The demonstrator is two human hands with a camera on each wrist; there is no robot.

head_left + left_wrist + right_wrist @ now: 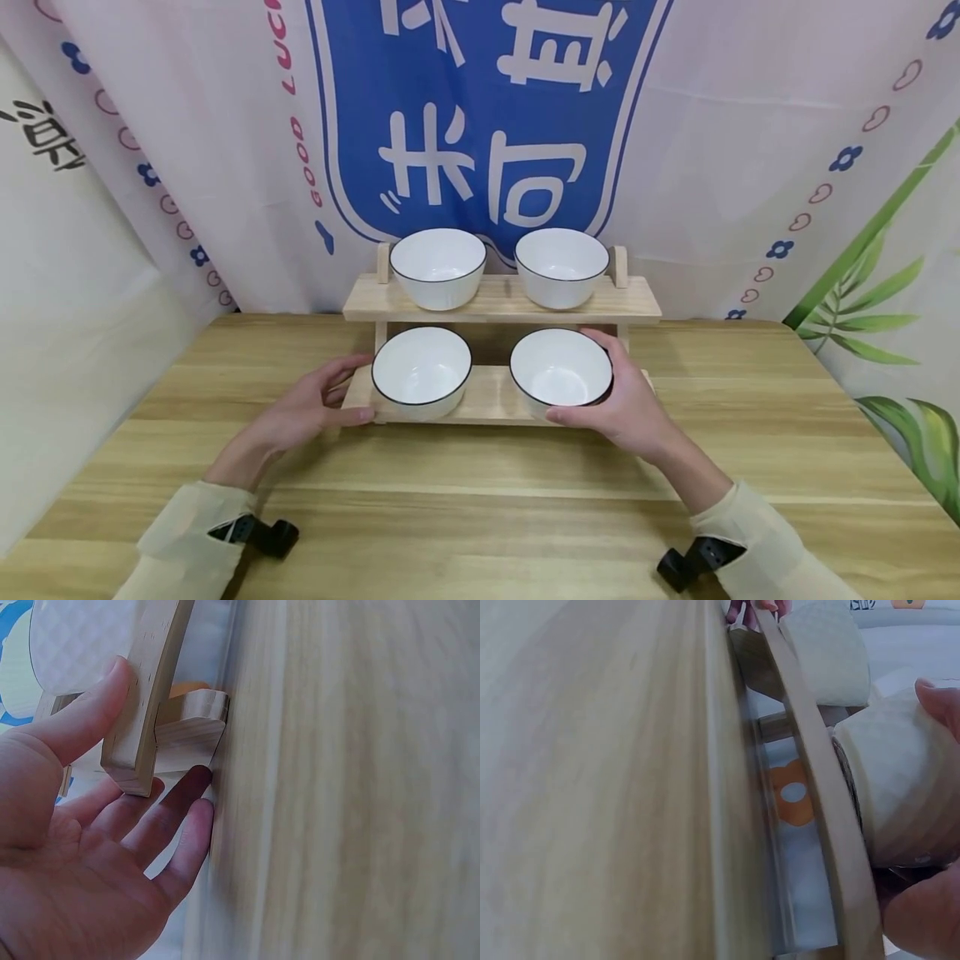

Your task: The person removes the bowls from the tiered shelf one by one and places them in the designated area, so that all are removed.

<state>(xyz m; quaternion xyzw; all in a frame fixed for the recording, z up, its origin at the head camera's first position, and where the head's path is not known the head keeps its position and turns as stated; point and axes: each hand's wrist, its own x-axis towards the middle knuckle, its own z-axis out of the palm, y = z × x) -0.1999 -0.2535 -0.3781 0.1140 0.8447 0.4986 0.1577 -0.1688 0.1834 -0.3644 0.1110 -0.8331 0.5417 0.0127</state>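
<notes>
A two-tier wooden rack [491, 397] stands on the table and carries white bowls with dark rims. My left hand [315, 400] is at the left end of the lower shelf. In the left wrist view its thumb lies on the upper face of the shelf board [146, 697], with the fingers around the underside. With my right hand [618, 396] I grip the lower right bowl [561, 371], thumb at the front and fingers around the far side. In the right wrist view that bowl [907, 780] is beside the board; whether it touches is unclear. The lower left bowl [422, 371] sits near my left hand.
On the upper shelf [498, 310] are an upper left bowl [438, 271] and an upper right bowl [562, 268]. Behind the rack hangs a printed curtain [697, 167]. The wooden table [465, 517] extends in front and to both sides.
</notes>
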